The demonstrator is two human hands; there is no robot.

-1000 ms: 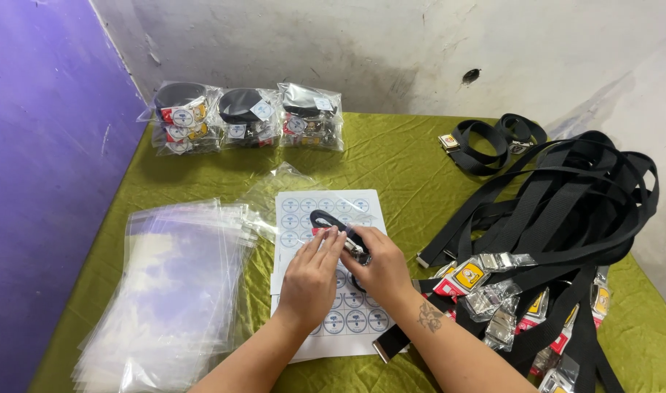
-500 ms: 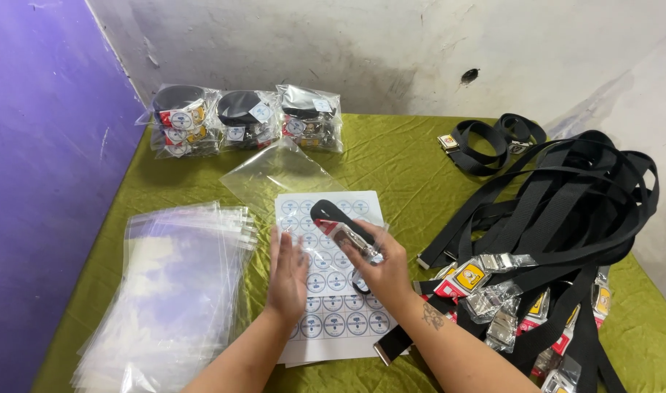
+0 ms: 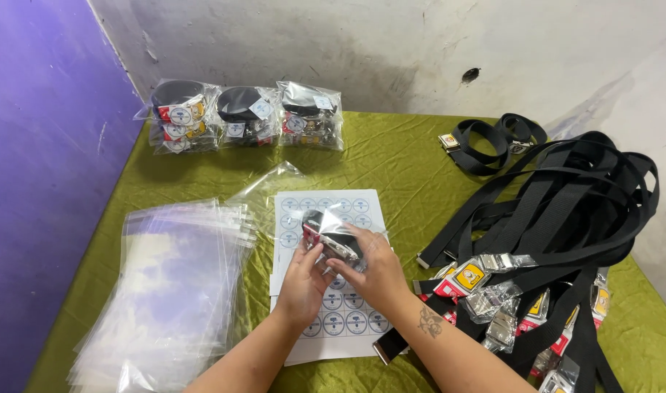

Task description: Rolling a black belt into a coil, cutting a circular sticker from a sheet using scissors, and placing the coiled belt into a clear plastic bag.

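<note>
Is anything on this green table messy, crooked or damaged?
Mostly the heap of black belts at the right, tangled and looping over each other. The stack of clear bags is fanned unevenly. The wall is stained, with a dark hole. Both hands, left hand and right hand, hold a bagged belt; nothing looks spilled.

Over a table [image 3: 391, 153] draped in green cloth, the left hand [image 3: 304, 280] and right hand [image 3: 373, 266] together grip a rolled black belt in a clear bag [image 3: 331, 236], held just above a white sticker sheet [image 3: 347, 320] printed with round labels. A stack of empty clear bags [image 3: 165, 291] lies to the left, and three bagged belts [image 3: 245, 116] sit along the far edge by the wall. A heap of loose black belts [image 3: 558, 218] with buckles and red-and-yellow tags fills the right side.
</note>
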